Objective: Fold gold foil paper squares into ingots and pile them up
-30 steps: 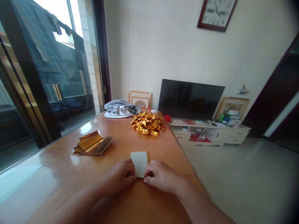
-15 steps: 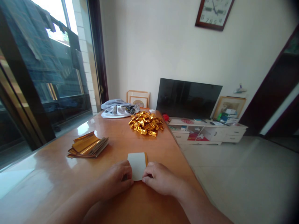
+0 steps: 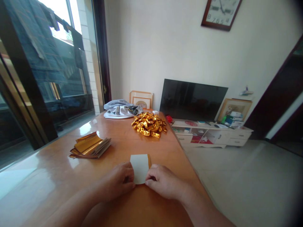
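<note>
A sheet of gold foil paper (image 3: 139,167) lies pale side up on the table, with a strip of gold showing along its right edge. My left hand (image 3: 123,177) pinches its lower left side, fingers curled. At the lower right side my right hand (image 3: 159,179) grips it between thumb and bent fingers. Farther left rests a stack of gold foil sheets (image 3: 91,145), loosely fanned and curling. Beyond the sheet is a heap of folded gold foil pieces (image 3: 149,125).
The glossy wooden table (image 3: 113,201) has its right edge close to my right forearm. Bundled grey cloth (image 3: 120,109) lies at the far end, near leaning picture frames (image 3: 141,100). A television (image 3: 193,99) stands on a white cabinet (image 3: 222,138) beyond. Glass doors are at left.
The view has shifted slightly, so the whole scene sits a little farther right. Both hands keep their hold on the paper, with hardly any visible movement.
</note>
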